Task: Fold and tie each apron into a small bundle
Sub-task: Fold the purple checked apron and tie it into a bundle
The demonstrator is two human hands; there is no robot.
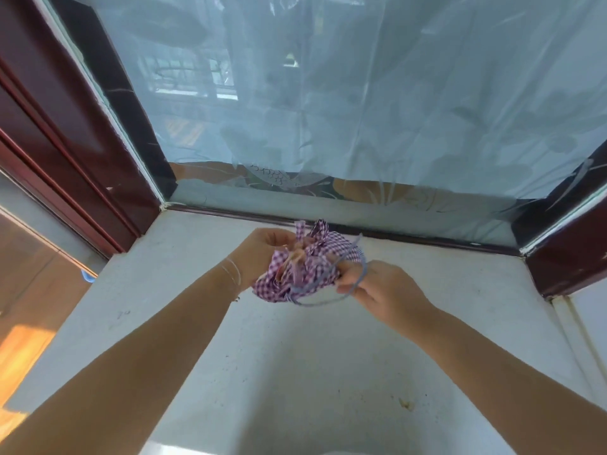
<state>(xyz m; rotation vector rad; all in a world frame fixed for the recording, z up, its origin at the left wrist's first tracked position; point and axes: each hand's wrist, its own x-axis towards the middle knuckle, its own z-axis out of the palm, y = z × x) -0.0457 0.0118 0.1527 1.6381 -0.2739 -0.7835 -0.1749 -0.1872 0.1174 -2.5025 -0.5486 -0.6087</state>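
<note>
Head view: both hands' grip [262,254] [382,292] around checked apron bundle [305,267] above pale sill [295,372], frosted window [361,93] behind.

Two bare forearms, sleeveless, with thin pale thread bracelets [232,272] around the left wrist.

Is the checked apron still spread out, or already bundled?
Bundled. The purple checked apron is bunched into a small wad held above the sill between both hands; the right hand pinches its blue strap. Whether it's knotted: cannot tell.

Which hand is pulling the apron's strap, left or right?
The right hand pinches the blue strap; the left hand only grips the checked apron bundle.
</note>
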